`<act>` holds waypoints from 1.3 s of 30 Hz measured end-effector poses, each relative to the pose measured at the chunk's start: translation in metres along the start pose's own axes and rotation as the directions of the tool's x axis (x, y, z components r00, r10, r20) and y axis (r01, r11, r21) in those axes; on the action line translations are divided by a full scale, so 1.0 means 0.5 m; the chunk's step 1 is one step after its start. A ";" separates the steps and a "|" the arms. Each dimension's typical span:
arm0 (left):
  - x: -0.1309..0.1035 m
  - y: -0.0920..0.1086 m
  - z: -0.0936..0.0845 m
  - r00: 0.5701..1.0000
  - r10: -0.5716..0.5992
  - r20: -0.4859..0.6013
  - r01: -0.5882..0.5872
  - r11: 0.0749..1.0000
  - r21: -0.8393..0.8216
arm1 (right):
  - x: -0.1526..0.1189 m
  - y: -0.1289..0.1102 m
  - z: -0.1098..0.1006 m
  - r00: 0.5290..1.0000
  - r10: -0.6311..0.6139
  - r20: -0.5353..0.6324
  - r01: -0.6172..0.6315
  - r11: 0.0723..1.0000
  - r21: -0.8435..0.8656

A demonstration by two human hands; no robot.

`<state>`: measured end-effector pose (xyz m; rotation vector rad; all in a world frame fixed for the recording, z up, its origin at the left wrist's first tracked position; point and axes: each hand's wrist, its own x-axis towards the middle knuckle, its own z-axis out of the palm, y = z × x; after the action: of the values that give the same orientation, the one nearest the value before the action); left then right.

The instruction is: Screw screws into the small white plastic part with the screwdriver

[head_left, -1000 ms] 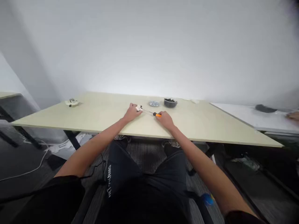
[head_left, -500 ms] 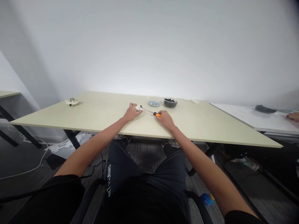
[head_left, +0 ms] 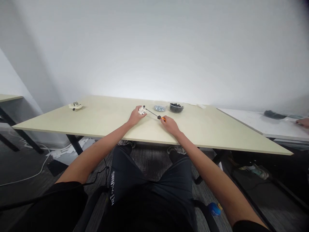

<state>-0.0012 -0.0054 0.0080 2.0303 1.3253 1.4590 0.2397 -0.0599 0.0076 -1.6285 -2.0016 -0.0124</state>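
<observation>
My left hand point(head_left: 135, 116) is closed on a small white plastic part point(head_left: 142, 111), with a small black piece point(head_left: 144, 106) at its top. In my right hand point(head_left: 171, 124) is a screwdriver point(head_left: 154, 114) with an orange and black handle, its shaft pointing left. The tip ends close to the white part, apart from the black piece. Behind my hands stand a clear container of small silvery screws point(head_left: 159, 108) and a clear bowl of small black pieces point(head_left: 176, 108).
A cream-coloured part with metal on top point(head_left: 75, 106) lies at the far left of the pale table point(head_left: 108, 109). On the white table point(head_left: 243, 120) at the right are a dark object point(head_left: 274, 114) and another person's hand point(head_left: 303, 122). A wall rises behind.
The screwdriver's tip has come away from the black piece. The white part has turned in my left hand, showing more of itself. My right hand still holds the screwdriver.
</observation>
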 end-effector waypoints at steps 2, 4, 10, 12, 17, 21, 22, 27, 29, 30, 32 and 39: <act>0.007 -0.002 -0.001 0.996 -0.059 -0.065 0.053 0.994 -0.091 | 0.001 0.001 0.002 1.000 0.018 -0.007 -0.018 1.000 0.024; 0.013 -0.007 -0.003 0.980 -0.154 -0.125 0.130 0.975 -0.183 | 0.001 0.003 0.003 1.000 0.025 -0.009 -0.024 0.999 0.041; 0.026 -0.031 -0.003 0.935 -0.322 -0.148 0.242 0.885 -0.399 | 0.001 0.003 0.003 0.999 0.029 -0.013 -0.028 0.998 0.056; 0.031 -0.038 -0.001 0.909 -0.392 -0.139 0.280 0.825 -0.491 | 0.001 0.002 0.002 0.999 0.038 -0.008 -0.037 0.998 0.056; 0.040 -0.041 0.000 0.873 -0.484 -0.061 0.331 0.681 -0.654 | 0.001 0.000 0.001 0.999 0.054 -0.003 -0.053 0.997 0.064; 0.039 -0.040 -0.002 0.903 -0.430 0.019 0.322 0.646 -0.692 | 0.000 0.000 0.001 0.998 0.062 -0.005 -0.062 0.996 0.070; 0.038 -0.039 -0.002 0.908 -0.418 0.042 0.328 0.643 -0.692 | 0.000 0.000 0.001 0.998 0.062 -0.006 -0.062 0.995 0.073; 0.027 -0.028 0.001 0.935 -0.355 -0.007 0.306 0.816 -0.489 | 0.001 0.002 0.003 0.998 0.060 -0.006 -0.059 0.995 0.083; 0.019 -0.021 0.002 0.960 -0.268 -0.078 0.234 0.924 -0.302 | 0.002 0.004 0.004 0.998 0.063 -0.017 -0.062 0.994 0.088; 0.016 -0.018 0.003 0.972 -0.217 -0.093 0.192 0.956 -0.222 | 0.003 0.005 0.005 0.998 0.064 -0.023 -0.062 0.994 0.091; 0.011 -0.013 0.004 0.988 -0.135 -0.081 0.124 0.984 -0.131 | 0.003 0.006 0.006 0.997 0.067 -0.029 -0.064 0.993 0.097; 0.005 -0.006 0.010 1.000 0.006 -0.012 -0.006 0.999 -0.052 | 0.003 0.004 0.005 0.997 0.071 -0.022 -0.068 0.993 0.095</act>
<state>0.0019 -0.0005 0.0053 1.9973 1.2732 1.4947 0.2404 -0.0571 0.0052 -1.6294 -1.8965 0.0854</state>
